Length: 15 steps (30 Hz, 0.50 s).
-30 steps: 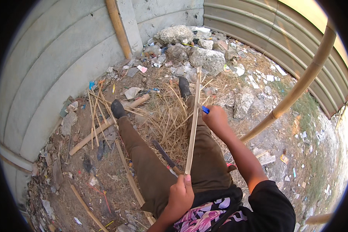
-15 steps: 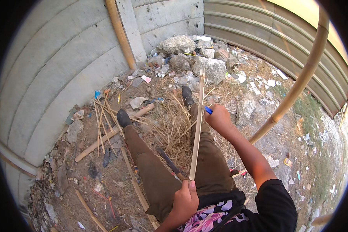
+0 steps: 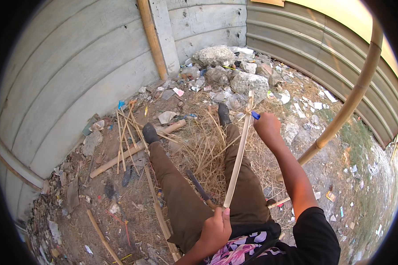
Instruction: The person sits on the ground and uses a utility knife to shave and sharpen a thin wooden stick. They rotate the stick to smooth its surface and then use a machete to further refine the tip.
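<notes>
My left hand [image 3: 216, 227] is closed around the near end of a long pale bamboo strip [image 3: 236, 165], close to my lap. The strip slants up and away over my right leg. My right hand [image 3: 268, 127] grips a small knife [image 3: 255, 115] with a blue handle, held at the strip near its far end. Its blade is too small to make out. Thin curled shavings [image 3: 248, 107] stand on the strip beside the knife. Between my thighs lies a long dark-bladed knife [image 3: 198, 185] with a wooden handle.
Dry shavings [image 3: 208, 157] cover the ground between my legs. Thin sticks [image 3: 121, 141] rest over a bamboo pole [image 3: 119, 160] at left. A bamboo post [image 3: 340, 117] leans at right. Rocks [image 3: 250, 82] and litter lie before the concrete wall [image 3: 97, 66] and metal fence [image 3: 305, 42].
My right hand and the knife have moved along the strip toward its far end, where curled shavings now stand. The strip's far end has dipped. The whole view has shifted slightly.
</notes>
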Each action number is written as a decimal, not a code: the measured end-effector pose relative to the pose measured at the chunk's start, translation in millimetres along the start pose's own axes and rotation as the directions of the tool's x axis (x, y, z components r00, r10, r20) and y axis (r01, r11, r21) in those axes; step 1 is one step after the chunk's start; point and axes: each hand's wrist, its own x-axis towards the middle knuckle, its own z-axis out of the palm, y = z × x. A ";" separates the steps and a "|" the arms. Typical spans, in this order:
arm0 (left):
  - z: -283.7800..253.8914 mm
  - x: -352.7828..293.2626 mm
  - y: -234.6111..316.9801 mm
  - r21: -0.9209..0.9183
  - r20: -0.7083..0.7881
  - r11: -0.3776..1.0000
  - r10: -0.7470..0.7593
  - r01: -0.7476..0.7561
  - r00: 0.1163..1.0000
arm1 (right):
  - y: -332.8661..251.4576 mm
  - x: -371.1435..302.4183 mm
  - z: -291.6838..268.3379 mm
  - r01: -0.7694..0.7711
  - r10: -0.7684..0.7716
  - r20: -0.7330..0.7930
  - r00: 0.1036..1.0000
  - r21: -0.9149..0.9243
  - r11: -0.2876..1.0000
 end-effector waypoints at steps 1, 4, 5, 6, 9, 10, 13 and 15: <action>-0.4 1.7 3.6 0.000 0.008 1.000 -0.002 0.002 1.000 | 15.3 21.4 -0.9 0.013 -0.016 0.065 0.998 0.032 0.999; 0.3 5.9 1.6 0.006 0.035 1.000 -0.017 0.016 0.999 | -6.9 16.0 -1.7 -0.001 0.005 -0.135 0.991 0.032 0.999; 0.3 6.5 0.4 0.009 0.044 1.000 -0.031 0.030 0.999 | -12.6 9.3 -6.8 0.016 -0.013 -0.066 0.998 0.040 0.999; -1.9 6.8 -0.6 0.003 0.008 1.000 -0.021 0.021 1.000 | -17.9 -2.8 -9.0 0.085 -0.085 -0.006 0.996 0.132 0.988; -8.9 7.7 -3.4 -0.023 -0.059 1.000 -0.022 0.020 0.998 | -31.3 -72.3 -8.4 0.298 -0.342 0.106 0.934 0.300 0.906; -11.3 11.3 -3.8 -0.034 -0.071 0.999 -0.016 0.014 0.997 | -30.8 -99.3 -4.0 0.444 -0.481 0.095 0.871 0.264 0.856; -15.6 16.2 -1.2 -0.052 -0.123 0.998 0.014 -0.021 0.992 | -43.0 -176.8 1.3 0.628 -0.642 -0.063 0.764 0.300 0.718; -17.0 15.0 -4.5 0.005 -0.143 1.000 0.019 -0.019 0.990 | -46.4 -203.4 5.9 0.568 -0.593 -0.032 0.805 0.333 0.753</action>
